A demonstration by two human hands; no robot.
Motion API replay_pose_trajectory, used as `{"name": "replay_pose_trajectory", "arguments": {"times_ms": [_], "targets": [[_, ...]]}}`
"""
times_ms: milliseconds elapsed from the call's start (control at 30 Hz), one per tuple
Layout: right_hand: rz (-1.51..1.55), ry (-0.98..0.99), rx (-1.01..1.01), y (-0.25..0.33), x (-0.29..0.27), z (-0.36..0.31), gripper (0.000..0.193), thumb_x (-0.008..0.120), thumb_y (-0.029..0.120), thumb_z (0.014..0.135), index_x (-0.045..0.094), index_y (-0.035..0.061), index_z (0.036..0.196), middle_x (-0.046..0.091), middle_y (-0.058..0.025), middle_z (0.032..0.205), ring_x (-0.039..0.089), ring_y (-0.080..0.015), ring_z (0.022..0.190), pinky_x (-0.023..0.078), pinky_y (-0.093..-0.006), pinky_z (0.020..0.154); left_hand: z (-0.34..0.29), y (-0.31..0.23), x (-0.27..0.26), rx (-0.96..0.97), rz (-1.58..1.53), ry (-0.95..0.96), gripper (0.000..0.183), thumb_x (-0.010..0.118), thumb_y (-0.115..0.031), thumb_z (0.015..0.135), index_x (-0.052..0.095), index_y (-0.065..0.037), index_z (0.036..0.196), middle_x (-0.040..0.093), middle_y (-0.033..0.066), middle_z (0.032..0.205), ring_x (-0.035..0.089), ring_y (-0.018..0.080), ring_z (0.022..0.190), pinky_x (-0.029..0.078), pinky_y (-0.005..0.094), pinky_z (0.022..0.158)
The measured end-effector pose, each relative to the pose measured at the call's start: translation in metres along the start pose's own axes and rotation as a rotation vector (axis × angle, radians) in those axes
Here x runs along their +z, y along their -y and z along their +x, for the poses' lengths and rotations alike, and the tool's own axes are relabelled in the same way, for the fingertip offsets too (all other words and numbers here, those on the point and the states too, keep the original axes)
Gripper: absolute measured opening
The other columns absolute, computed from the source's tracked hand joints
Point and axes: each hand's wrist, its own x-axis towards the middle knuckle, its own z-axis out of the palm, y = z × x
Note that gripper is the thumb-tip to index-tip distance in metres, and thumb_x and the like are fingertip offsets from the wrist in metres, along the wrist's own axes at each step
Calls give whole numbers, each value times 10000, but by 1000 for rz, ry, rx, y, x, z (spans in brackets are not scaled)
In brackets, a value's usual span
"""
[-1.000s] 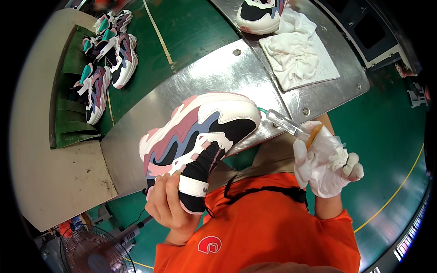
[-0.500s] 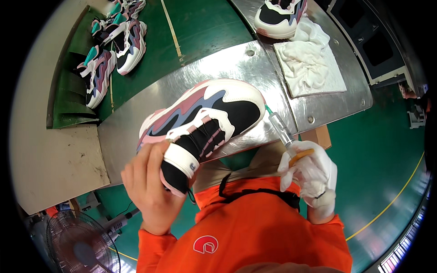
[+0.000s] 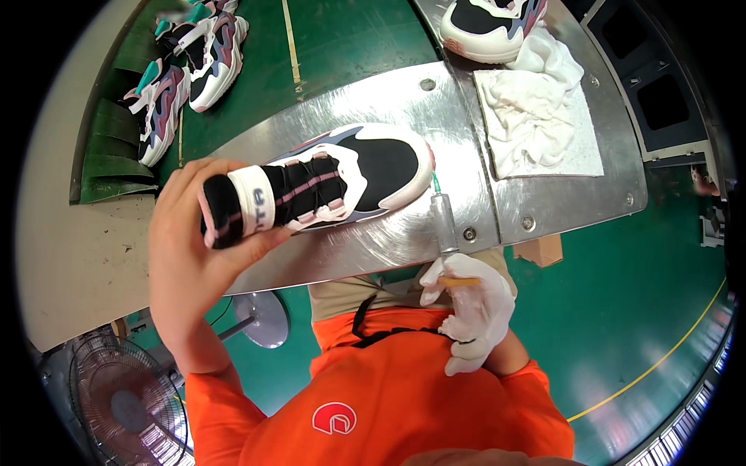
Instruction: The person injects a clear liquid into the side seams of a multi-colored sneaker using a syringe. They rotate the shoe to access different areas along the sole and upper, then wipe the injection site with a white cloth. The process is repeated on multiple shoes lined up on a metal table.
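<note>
A black, white, pink and blue sneaker (image 3: pixel 385 172) is over the metal work surface, laces facing up and toe pointing right. My bare left hand (image 3: pixel 186 248) is closed around its heel end, with the thumb along the near side of the collar. My right hand (image 3: pixel 478 307), in a white glove, grips a clear syringe (image 3: pixel 444 221) with a green tip. That tip meets the edge of the toe, or comes very close to it; actual contact is hard to tell. An orange-yellow band or ring (image 3: pixel 458 282) shows by the gloved fingers.
Another sneaker (image 3: pixel 482 33) stands at the back right beside a crumpled white cloth (image 3: pixel 532 116) on a white pad (image 3: pixel 584 151). Several matching shoes (image 3: pixel 217 62) sit on the green belt (image 3: pixel 350 39) at the far left. A fan (image 3: pixel 128 408) stands at the lower left.
The sneaker has rolled from its tilted side view to laces up, its heel end swinging left and away. My left hand moved with it. My right hand and the syringe shifted left.
</note>
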Motion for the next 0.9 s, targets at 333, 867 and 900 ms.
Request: {"name": "replay_pose_trajectory", "arguments": {"times_ms": [333, 867, 900], "targets": [[-85, 0, -6, -17, -3, -6, 1020, 927, 245, 482, 424, -17, 1329, 585, -121, 1154, 578, -177, 886, 509, -306, 827, 14, 2, -4, -114, -93, 103, 497, 857, -108, 586, 620, 27, 1002, 598, 98, 968, 600, 230, 873, 480, 320, 772], [-172, -243, -20, 40, -4, 8, 1116, 876, 46, 466, 259, 44, 1397, 471, -123, 1193, 539, -210, 967, 475, -334, 800, 172, -15, 89, 320, -95, 1368, 739, 639, -587, 836, 536, -34, 1315, 583, 175, 1270, 558, 273, 1156, 437, 361, 963], [-215, -276, 6, 47, -5, 8, 1109, 869, 34, 468, 259, 43, 1395, 467, -118, 1195, 536, -201, 969, 474, -325, 793, 165, -19, 91, 305, -5, 1326, 701, 648, -569, 838, 563, -32, 1281, 604, 179, 1230, 574, 278, 1122, 449, 358, 940]]}}
